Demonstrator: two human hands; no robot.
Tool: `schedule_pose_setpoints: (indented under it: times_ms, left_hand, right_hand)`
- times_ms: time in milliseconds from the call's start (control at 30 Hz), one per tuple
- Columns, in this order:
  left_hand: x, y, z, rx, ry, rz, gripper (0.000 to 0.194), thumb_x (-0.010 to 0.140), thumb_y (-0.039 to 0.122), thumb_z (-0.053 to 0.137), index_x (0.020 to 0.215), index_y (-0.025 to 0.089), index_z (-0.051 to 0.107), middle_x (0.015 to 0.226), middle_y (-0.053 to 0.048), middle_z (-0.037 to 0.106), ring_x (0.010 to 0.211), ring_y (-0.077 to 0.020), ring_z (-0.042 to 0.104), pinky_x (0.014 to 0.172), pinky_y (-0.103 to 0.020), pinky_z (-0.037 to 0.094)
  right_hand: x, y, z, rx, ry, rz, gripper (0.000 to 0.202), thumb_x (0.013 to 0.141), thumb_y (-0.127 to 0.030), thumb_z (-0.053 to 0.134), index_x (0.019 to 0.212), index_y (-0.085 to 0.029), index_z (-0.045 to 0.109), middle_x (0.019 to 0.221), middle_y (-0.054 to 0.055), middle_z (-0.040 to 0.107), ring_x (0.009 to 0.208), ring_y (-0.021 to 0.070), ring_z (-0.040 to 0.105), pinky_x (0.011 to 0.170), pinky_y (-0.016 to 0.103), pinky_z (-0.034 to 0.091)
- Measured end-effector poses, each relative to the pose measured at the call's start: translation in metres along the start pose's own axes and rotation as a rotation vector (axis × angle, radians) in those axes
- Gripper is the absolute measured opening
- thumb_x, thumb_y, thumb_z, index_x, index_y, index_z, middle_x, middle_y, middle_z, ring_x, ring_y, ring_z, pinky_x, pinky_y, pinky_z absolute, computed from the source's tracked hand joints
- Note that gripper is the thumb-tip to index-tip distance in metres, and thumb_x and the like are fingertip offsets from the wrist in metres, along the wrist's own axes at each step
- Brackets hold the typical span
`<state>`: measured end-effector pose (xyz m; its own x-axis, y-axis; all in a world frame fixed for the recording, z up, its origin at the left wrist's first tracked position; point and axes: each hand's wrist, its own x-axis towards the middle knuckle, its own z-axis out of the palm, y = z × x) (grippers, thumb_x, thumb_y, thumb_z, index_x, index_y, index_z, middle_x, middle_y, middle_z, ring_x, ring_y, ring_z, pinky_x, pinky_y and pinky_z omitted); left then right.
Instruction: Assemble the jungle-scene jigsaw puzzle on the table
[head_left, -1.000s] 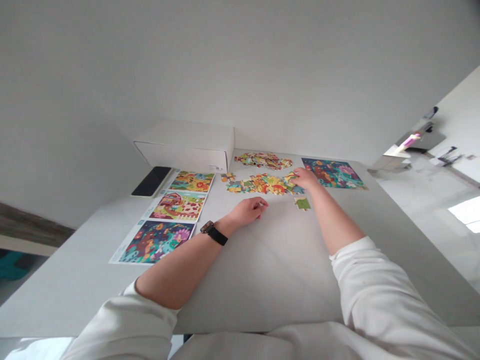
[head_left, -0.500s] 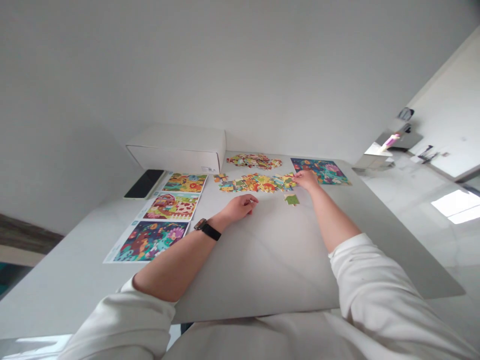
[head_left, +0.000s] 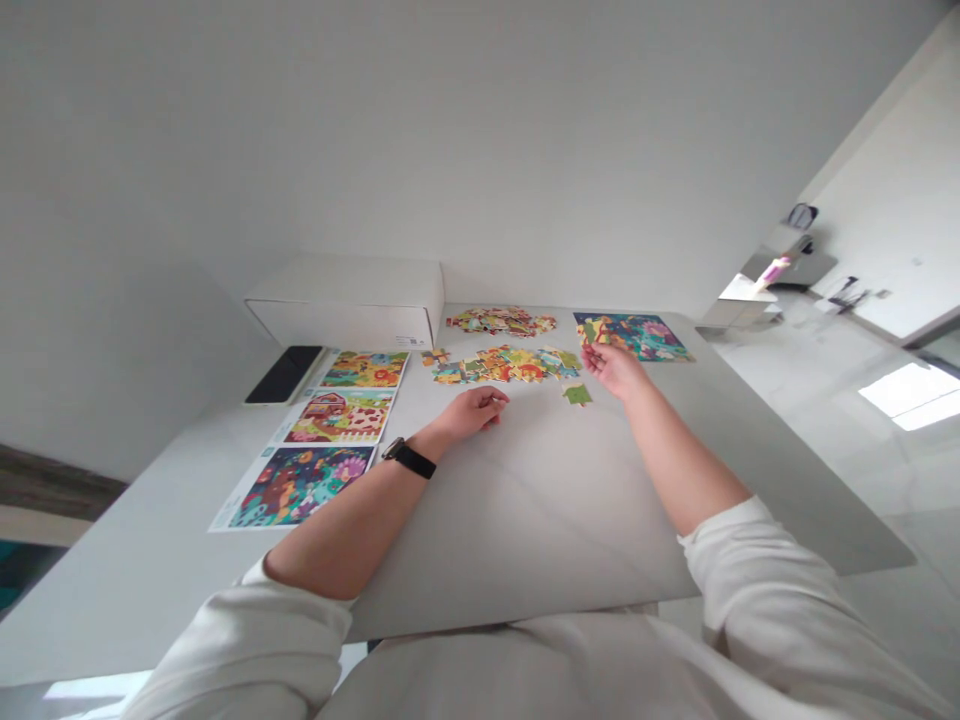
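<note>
In the head view my right hand (head_left: 616,370) pinches a yellow and green jigsaw piece (head_left: 593,332), held up in front of the dark picture's left end. My left hand (head_left: 474,412) rests on the table just before a loose pile of jigsaw pieces (head_left: 517,364); its fingers are loosely curled and apart, with nothing visible in them. A single green jigsaw piece (head_left: 577,395) lies apart, between my hands and nearer the right. Behind the pile is a second heap of reddish jigsaw pieces (head_left: 499,321).
A white box (head_left: 341,318) stands against the wall at the back left. Before it lie a phone (head_left: 283,375) and a sheet with three printed pictures (head_left: 341,415). At the back right lies a dark colourful picture (head_left: 652,338). The table (head_left: 525,540) ends on the right.
My right hand has lifted a jigsaw piece from the right end of the pile and raised it a little. My left hand stays in about the same place.
</note>
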<state>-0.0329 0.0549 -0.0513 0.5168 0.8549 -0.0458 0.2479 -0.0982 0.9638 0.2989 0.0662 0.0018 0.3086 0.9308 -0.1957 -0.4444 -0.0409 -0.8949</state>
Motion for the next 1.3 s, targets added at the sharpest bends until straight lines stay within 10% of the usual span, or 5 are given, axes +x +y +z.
schedule_pose_setpoints:
  times_ms: [433,800,1300]
  left_hand:
    - [-0.02,0.054,0.045,-0.182,0.214,0.054,0.038,0.08,0.042,0.088,0.103,0.018,0.07,0.093,-0.006,0.073,0.075,-0.0147,0.068,0.055,-0.023,0.055]
    - [-0.032,0.027,0.052,-0.357,0.263,-0.037,0.049,0.066,0.056,0.094,0.084,0.018,0.069,0.081,-0.005,0.073,0.073,-0.0146,0.065,0.062,-0.025,0.051]
    - [-0.038,0.02,0.058,-0.403,0.035,-0.054,0.057,0.068,0.063,0.094,0.086,0.016,0.067,0.088,-0.007,0.077,0.077,-0.0145,0.069,0.073,-0.028,0.057]
  right_hand:
    - [-0.122,0.075,0.056,0.07,-0.226,0.208,0.02,0.075,-0.017,0.088,0.087,-0.023,0.072,0.084,0.001,0.081,0.073,0.0149,0.075,0.064,0.024,0.058]
    - [-0.115,0.09,0.038,-0.251,-0.253,0.004,0.048,0.059,-0.06,0.095,0.081,-0.024,0.072,0.086,0.0,0.079,0.075,0.0156,0.069,0.066,0.027,0.053]
    - [-0.11,0.087,0.031,-0.256,-0.149,-0.146,0.041,0.067,-0.056,0.09,0.084,-0.025,0.072,0.075,-0.003,0.07,0.064,0.0136,0.062,0.062,0.026,0.05]
